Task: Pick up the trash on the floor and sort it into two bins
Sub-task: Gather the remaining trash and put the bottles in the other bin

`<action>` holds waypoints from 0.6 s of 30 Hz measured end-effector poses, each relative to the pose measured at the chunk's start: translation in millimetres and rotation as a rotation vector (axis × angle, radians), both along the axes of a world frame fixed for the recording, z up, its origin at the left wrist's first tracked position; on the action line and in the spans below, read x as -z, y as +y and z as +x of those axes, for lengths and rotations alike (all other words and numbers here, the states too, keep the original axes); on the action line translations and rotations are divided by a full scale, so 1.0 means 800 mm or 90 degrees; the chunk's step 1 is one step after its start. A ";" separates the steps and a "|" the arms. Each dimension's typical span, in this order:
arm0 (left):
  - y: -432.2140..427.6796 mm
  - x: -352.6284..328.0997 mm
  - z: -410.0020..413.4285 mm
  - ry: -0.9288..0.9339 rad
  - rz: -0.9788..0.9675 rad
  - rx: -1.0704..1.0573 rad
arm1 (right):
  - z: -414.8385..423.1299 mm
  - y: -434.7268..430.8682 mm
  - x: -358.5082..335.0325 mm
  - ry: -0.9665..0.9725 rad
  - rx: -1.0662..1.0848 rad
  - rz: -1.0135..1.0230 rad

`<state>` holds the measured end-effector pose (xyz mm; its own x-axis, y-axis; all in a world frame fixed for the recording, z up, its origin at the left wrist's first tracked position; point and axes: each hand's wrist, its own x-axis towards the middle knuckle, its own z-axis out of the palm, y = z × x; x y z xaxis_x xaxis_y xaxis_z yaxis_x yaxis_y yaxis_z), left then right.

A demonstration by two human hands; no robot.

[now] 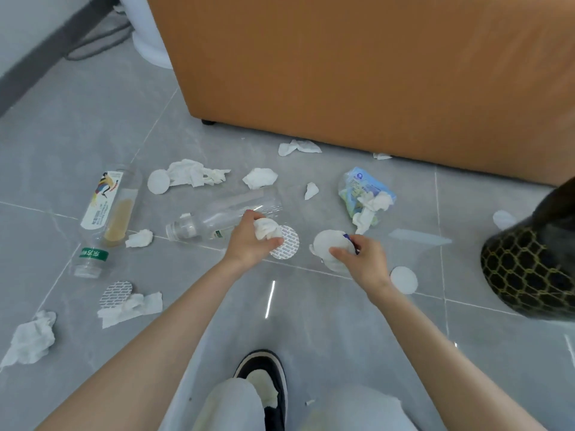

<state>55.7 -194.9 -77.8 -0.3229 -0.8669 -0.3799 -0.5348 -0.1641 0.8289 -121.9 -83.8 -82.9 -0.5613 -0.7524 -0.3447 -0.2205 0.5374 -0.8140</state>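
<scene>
Left grip: the left hand (pixel 253 242) curls fingers and thumb around a crumpled tissue (pixel 265 229), low over the floor (pixel 326 309).
Right grip: the right hand (pixel 365 259) pinches a white wad (pixel 329 245) of soft paper or pads. A small purple scrap shows at the fingertips, too small to identify.
Handling: both loads look almost weightless, soft and crushable. A light pinch anywhere on the bulk should hold, though loose flaps may shed.
Hand pose: both forearms reach forward and down, palms turned inward, hands near each other.
Just beside: a printed foil disc (pixel 289 244) lies by the left hand. The clear bottle (pixel 217 217) behind looks stiff and slick, so it is best taken round its body.
Farther out: 1 dark netted bin (pixel 525 272) stands to the right. A 2nd bin is not in view.
</scene>
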 end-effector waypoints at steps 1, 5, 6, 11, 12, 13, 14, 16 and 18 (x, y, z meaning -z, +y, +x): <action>0.000 -0.019 -0.019 0.012 -0.010 0.023 | -0.014 0.007 -0.018 0.007 0.021 -0.018; 0.008 -0.101 -0.095 0.060 -0.055 0.124 | -0.075 0.045 -0.098 0.091 0.110 -0.064; 0.012 -0.122 -0.113 0.068 -0.067 0.159 | -0.088 0.056 -0.118 0.111 0.126 -0.074; 0.050 -0.232 -0.218 0.090 -0.150 0.347 | -0.152 0.143 -0.206 0.177 0.230 -0.093; 0.060 -0.248 -0.237 0.094 -0.154 0.371 | -0.159 0.160 -0.216 0.178 0.249 -0.093; 0.076 -0.265 -0.259 0.104 -0.150 0.405 | -0.167 0.182 -0.228 0.178 0.276 -0.094; 0.092 -0.277 -0.277 0.111 -0.145 0.435 | -0.173 0.203 -0.236 0.174 0.299 -0.095; 0.136 -0.299 -0.317 0.109 -0.154 0.513 | -0.183 0.253 -0.252 0.177 0.352 -0.098; 0.180 -0.309 -0.345 0.107 -0.156 0.583 | -0.186 0.300 -0.263 0.197 0.380 -0.083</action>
